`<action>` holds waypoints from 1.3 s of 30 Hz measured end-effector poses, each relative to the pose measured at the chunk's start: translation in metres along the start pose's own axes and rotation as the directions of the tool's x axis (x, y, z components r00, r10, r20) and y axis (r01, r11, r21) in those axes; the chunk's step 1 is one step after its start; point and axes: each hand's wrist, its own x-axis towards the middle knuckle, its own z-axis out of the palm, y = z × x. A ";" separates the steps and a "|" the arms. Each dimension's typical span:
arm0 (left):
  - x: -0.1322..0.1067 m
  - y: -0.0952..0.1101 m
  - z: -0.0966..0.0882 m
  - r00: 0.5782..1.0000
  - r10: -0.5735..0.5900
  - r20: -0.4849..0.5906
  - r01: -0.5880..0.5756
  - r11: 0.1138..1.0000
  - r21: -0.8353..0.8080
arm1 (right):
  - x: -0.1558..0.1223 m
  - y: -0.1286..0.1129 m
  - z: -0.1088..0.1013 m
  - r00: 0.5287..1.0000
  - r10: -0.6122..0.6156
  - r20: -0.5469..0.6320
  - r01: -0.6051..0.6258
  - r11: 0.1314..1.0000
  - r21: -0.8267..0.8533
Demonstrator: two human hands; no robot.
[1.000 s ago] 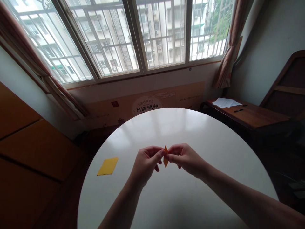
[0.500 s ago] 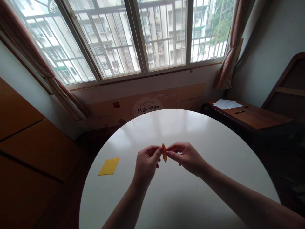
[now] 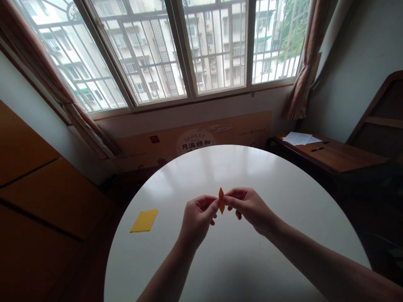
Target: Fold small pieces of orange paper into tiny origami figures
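Observation:
A small folded orange paper piece (image 3: 221, 200) stands upright above the round white table (image 3: 245, 260), pinched from both sides. My left hand (image 3: 198, 218) grips its left edge between thumb and forefinger, the other fingers curled. My right hand (image 3: 248, 206) pinches its right edge the same way. Both hands hover over the middle of the table, close together.
A flat yellow paper square (image 3: 144, 220) lies on the table's left part. A dark wooden side table (image 3: 333, 153) with white sheets (image 3: 299, 137) and a pen stands at the right. Windows and curtains fill the far wall; wooden furniture is at the left.
The orange piece has been turned slightly between the fingers and now sits a little higher; both hands stay pinched on it in nearly the same place.

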 end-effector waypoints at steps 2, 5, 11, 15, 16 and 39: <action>0.001 -0.002 0.000 0.999 0.044 -0.009 -0.043 0.997 0.058 | 0.001 0.003 0.001 1.000 0.000 -0.004 0.000 1.000 -0.005; 0.002 -0.003 0.001 0.994 0.104 -0.044 -0.099 0.988 0.117 | 0.001 0.007 0.003 1.000 -0.028 -0.004 0.028 0.999 -0.038; 0.002 -0.004 0.001 0.986 0.154 -0.064 -0.142 0.976 0.165 | 0.002 0.011 0.003 0.995 -0.101 0.011 0.102 0.988 -0.113; 0.002 -0.005 0.001 0.983 0.177 -0.049 -0.163 0.964 0.211 | 0.004 0.009 0.002 0.996 -0.089 -0.011 0.088 0.993 -0.078; 0.001 -0.005 0.001 0.982 0.182 -0.044 -0.168 0.960 0.224 | 0.005 0.008 0.003 0.996 -0.084 -0.023 0.082 0.995 -0.062; 0.006 -0.015 0.001 0.955 0.288 -0.072 -0.236 0.884 0.404 | 0.011 0.020 0.002 0.998 -0.044 -0.050 0.039 0.994 -0.105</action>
